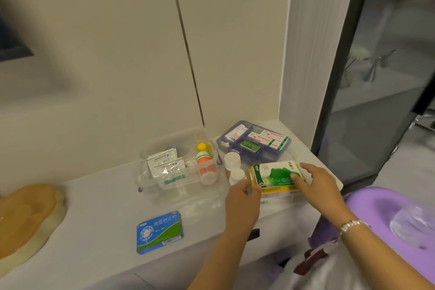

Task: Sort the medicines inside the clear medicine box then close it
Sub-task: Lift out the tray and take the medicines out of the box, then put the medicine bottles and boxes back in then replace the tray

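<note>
Both forearms are bare, with no sleeves showing. The right wrist wears a beaded silver bracelet [353, 224]. Pale clothing [329, 268] covers the torso below.

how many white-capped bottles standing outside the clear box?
2. One white-capped bottle stands right of the clear box, in front of the purple tray; the other stands nearer, by the left hand. More may be hidden behind the green carton.
</note>
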